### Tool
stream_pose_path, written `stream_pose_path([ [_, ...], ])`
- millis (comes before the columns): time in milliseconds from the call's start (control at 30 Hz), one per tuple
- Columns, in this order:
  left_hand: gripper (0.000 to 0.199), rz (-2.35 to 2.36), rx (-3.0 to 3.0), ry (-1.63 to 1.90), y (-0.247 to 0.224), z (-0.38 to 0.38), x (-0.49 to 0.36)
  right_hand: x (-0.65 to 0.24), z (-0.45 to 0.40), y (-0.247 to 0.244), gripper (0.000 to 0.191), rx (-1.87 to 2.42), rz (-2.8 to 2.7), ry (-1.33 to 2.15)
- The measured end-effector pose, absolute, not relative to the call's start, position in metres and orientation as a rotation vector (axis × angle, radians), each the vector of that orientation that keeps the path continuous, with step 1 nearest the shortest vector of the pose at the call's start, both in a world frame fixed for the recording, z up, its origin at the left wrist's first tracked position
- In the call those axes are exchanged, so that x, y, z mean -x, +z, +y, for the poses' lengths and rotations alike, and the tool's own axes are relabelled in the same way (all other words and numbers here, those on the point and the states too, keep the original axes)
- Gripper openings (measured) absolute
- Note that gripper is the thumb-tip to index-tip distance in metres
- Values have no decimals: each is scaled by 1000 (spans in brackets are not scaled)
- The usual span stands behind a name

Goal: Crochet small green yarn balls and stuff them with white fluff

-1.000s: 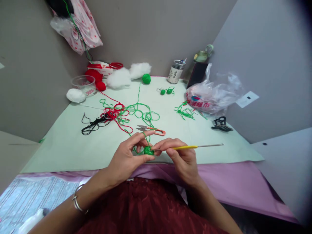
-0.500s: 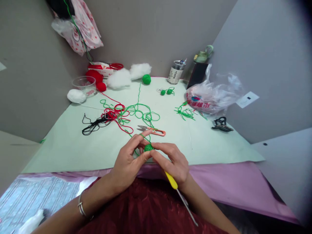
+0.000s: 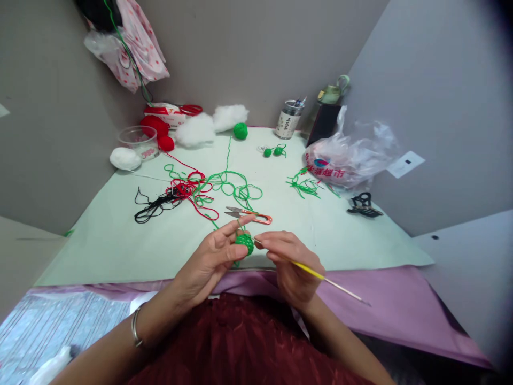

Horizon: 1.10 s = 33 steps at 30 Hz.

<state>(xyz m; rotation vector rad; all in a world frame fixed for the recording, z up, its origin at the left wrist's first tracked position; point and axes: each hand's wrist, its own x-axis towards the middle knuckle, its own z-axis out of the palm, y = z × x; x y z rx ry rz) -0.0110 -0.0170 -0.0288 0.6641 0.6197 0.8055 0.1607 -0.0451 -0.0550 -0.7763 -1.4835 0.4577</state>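
Observation:
My left hand [image 3: 218, 251] pinches a small round piece of green crochet [image 3: 245, 244] between thumb and fingers. Green yarn passes over its raised index finger. In my right hand [image 3: 294, 262] is a crochet hook [image 3: 310, 270] with a yellow handle, held like a pen. One metal end points at the crochet piece, near its right edge; whether it is inside a stitch I cannot tell. The other end sticks out to the lower right. Just beyond my left fingertips lie orange thread snips [image 3: 260, 218]. Loose green yarn [image 3: 228, 187] spreads over the table behind them.
Black cord [image 3: 154, 207] and red yarn [image 3: 206, 211] lie tangled at left. Along the back stand white stuffing [image 3: 196, 130], a green ball [image 3: 240, 131] and a pen jar [image 3: 288, 118]. On the right are green yarn scraps [image 3: 304, 186], a plastic bag [image 3: 348, 160] and a black hair claw [image 3: 364, 206].
My right hand has moved off the crochet piece to the right, and the hook has swung to a flatter angle, its tip now toward the piece. More of the green crochet shows.

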Motion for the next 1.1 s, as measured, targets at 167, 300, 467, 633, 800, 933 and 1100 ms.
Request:
stream_pose_path([
  [167, 65, 714, -758, 876, -25, -14, 15, -164, -46, -42, 19, 799, -1415, 588],
  [300, 62, 735, -845, 846, -22, -12, 19, -167, -45, -39, 17, 793, -1362, 729],
  [467, 50, 674, -862, 780, -23, -8, 23, -171, -42, -43, 14, 776, -1258, 914],
  [633, 44, 606, -857, 731, -27, -5, 22, -172, -41, -46, 15, 798, -1172, 1067],
  [800, 39, 622, -859, 704, -30, -3, 21, -168, -39, -43, 14, 766, -1072, 1153],
  [933, 39, 671, -969, 779, -33, -3, 25, -169, -37, -39, 18, 806, -933, 1236],
  [1100, 39, 687, -1020, 837, -35, -3, 25, -171, -35, -38, 20, 823, -849, 1320],
])
